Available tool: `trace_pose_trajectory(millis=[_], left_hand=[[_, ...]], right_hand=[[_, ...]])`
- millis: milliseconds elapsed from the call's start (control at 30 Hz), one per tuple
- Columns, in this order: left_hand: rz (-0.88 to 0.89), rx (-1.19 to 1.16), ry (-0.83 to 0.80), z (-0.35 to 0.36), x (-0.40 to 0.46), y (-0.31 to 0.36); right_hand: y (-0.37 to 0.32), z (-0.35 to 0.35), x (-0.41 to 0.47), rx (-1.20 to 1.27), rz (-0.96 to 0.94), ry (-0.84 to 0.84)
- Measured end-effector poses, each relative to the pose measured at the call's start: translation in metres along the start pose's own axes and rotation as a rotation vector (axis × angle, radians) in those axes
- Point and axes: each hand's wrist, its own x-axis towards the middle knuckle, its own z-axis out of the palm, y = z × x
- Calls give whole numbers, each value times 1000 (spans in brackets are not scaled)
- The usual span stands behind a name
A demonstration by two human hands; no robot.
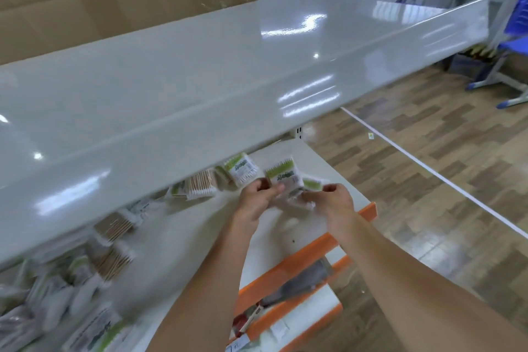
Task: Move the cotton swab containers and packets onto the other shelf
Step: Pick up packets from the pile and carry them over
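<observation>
Head view showed both hands working under the top shelf [200,71], over the lower shelf [200,226]. The left hand [258,200] had its fingers curled round a green-labelled packet [283,176], pinching it near its lower edge; the right hand [333,198] pinched the same small clutch of packets from the other side, where a second green packet [313,184] stuck out just beyond its fingertips. Another packet [241,170] lay just past the left hand, touching the shelf, and more swabs [200,184] trailed away to that hand's outer side, blurred. These packets looked light, thin and crinkly, with slick film that could slide when stacked, so several held together probably needed a pinch across their flat faces, not at a corner. Lifting them to the bare top shelf above the hands seemed the likely next step.
</observation>
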Motion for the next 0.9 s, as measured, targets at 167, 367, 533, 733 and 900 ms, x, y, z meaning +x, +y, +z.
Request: trace_pose_trajectory(millis=[167,367,533,733,900], left_hand=[[111,-22,21,-12,-19,-17],[156,-11,154,-15,-47,-32],[153,-17,249,-25,-76,-38],[199,2,377,-49,-121,-41],[237,39,495,-78,-171,-43]], right_hand=[[11,-15,7,-42,-44,-4],[20,-24,-3,-165,-147,-118],[14,-35,-16,-241,-250,-302],[18,-31,-53,-174,-311,-479],[28,-14,-89,-173,-348,-631]])
